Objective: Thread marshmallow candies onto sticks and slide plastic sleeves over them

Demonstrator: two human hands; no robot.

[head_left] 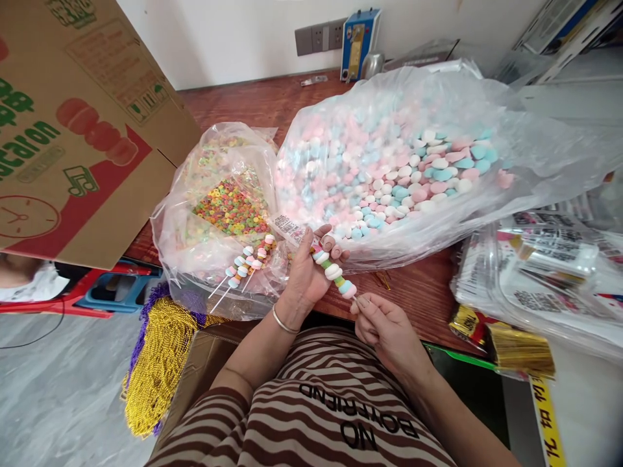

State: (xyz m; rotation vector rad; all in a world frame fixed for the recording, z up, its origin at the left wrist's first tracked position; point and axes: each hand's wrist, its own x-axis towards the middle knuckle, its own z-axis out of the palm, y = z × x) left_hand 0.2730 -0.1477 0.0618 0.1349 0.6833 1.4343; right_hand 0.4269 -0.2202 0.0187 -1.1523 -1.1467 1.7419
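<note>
At the centre of the frame the left hand [305, 275], a bangle at its wrist, is curled closed around the upper part of a candy skewer [335, 272]. The skewer is threaded with white, pink, blue and green pieces and slants down toward the lower right. The same hand appears to hold a clear printed sleeve [288, 228] against the skewer's top end, though the plastic is hard to make out. Just below and to the right, the right hand [384, 324] has thumb and forefinger pinched together on the skewer's bare stick end. Left of centre, three finished skewers [246, 263] lie on a small open bag of multicoloured ring candies [233, 207]. A large open bag of pink, blue and white candies [413, 162] fills the upper centre and right, touching the small bag. Both bags rest on a wooden table [243, 104]. A printed cardboard box [73, 130] occupies the upper left. Gold and purple bead strings [156, 363] hang at the lower left. A stack of printed wrappers [545, 272] lies at the right edge, with gold foil strips [516, 350] just below it.
</note>
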